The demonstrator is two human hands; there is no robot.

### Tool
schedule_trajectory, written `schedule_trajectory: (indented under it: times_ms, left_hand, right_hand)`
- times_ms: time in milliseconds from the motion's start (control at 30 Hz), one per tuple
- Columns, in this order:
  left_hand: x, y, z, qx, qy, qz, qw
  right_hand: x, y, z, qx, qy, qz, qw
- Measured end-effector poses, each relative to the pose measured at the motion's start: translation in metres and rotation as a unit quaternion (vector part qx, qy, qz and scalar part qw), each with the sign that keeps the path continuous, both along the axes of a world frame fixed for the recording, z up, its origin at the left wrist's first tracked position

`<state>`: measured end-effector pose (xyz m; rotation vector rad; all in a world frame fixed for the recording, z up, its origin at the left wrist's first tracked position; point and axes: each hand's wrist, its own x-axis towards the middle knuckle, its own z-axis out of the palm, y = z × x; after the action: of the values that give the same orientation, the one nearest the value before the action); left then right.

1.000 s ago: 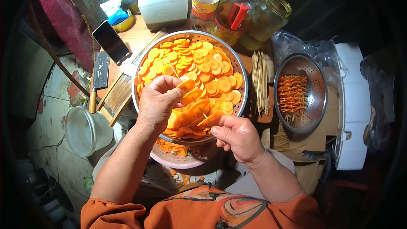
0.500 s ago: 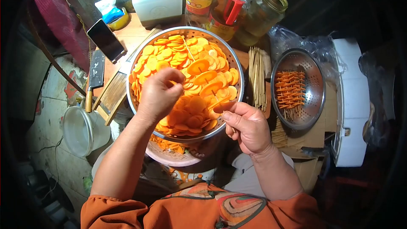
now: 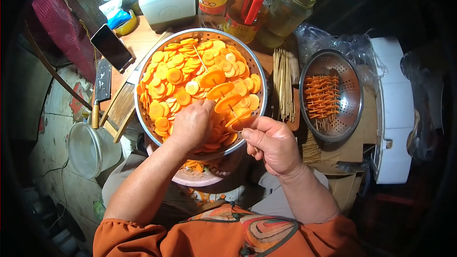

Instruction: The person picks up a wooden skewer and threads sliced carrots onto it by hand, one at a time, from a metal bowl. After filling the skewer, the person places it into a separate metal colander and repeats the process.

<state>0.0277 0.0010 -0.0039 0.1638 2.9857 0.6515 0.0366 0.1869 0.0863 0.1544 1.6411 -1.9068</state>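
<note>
While pinching a skewer of carrot slices [image 3: 220, 90] in the closed right hand [image 3: 273, 144] at the colander's [image 3: 261, 66] near right edge, dips the left hand [image 3: 193, 123], with bent fingers, among loose slices [image 3: 174, 75] nearer the front edge; cannot tell whether holding any. Has bare sticks [image 3: 284, 88] beyond the right edge.

The person is wearing an orange top [image 3: 200, 240] — its front panel [image 3: 269, 226] is showing multicoloured swirls, with dark piping [image 3: 291, 236] edging it. Light grey trousers [image 3: 270, 201] are covering the legs.
</note>
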Motion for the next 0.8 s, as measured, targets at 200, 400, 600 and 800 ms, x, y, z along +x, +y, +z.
schedule_trajectory:
  times_ms: [200, 400, 600, 800]
  left_hand:
    - [0.0, -0.003, -0.002, 0.024, -0.008, -0.029, 0.999]
    - [-0.003, -0.001, -0.002, -0.019, 0.043, -0.038, 0.998]
    - [-0.031, -0.047, 0.029, 0.441, -0.192, 0.204, 0.853]
    - [-0.035, -0.07, 0.045, 0.72, -0.093, 0.333, 0.601]
  right_hand:
    - [0.002, -0.001, -0.003, -0.001, -0.001, -0.002, 1.0]
    - [0.002, 0.0, -0.006, 0.009, 0.004, 0.009, 1.0]
    - [0.002, 0.005, 0.002, 0.026, 0.0, 0.042, 0.999]
    - [0.003, 0.004, 0.001, 0.061, -0.001, 0.128, 0.99]
